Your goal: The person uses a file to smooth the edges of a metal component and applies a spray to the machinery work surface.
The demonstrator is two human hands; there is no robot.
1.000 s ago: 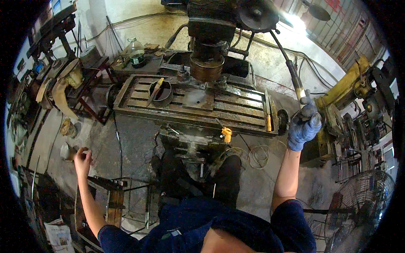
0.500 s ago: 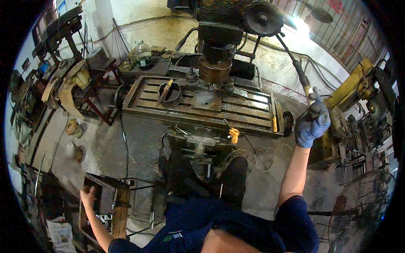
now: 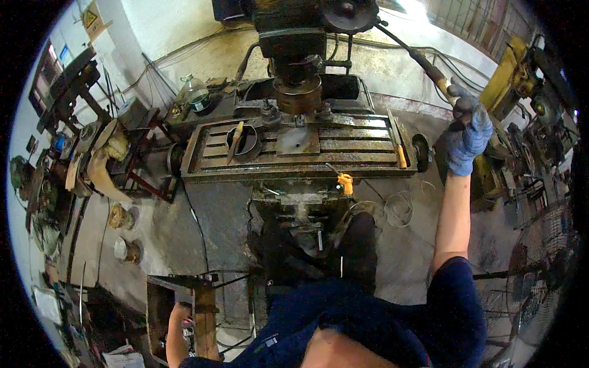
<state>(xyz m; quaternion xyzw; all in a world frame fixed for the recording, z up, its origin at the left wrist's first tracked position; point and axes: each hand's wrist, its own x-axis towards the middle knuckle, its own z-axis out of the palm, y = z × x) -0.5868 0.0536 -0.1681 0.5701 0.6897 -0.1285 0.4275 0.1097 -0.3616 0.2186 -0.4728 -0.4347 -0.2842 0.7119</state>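
Note:
My right hand (image 3: 471, 135), in a blue-grey glove, is raised at the right and closed around the end of a long machine lever (image 3: 423, 61). At the lower left, my bare left hand (image 3: 181, 311) reaches into an open wooden box (image 3: 205, 306) holding small metal parts. Its fingers are lost in the dark interior, so their state is unclear. Ahead stands a milling machine with a slotted table (image 3: 353, 161) beneath its spindle head (image 3: 297, 92). A flat metal plate (image 3: 299, 141) lies under the spindle.
A round pan (image 3: 250, 147) with a yellow-handled brush (image 3: 235, 140) sits on the table's left. A yellow-handled tool (image 3: 402, 156) lies at its right end. A yellow trigger-type tool (image 3: 345, 183) hangs at the front edge. Coiled wire (image 3: 399, 208) lies on the floor.
My left hand has moved from the box's left rim to inside it. My right hand stays on the lever. The whole view has shifted slightly.

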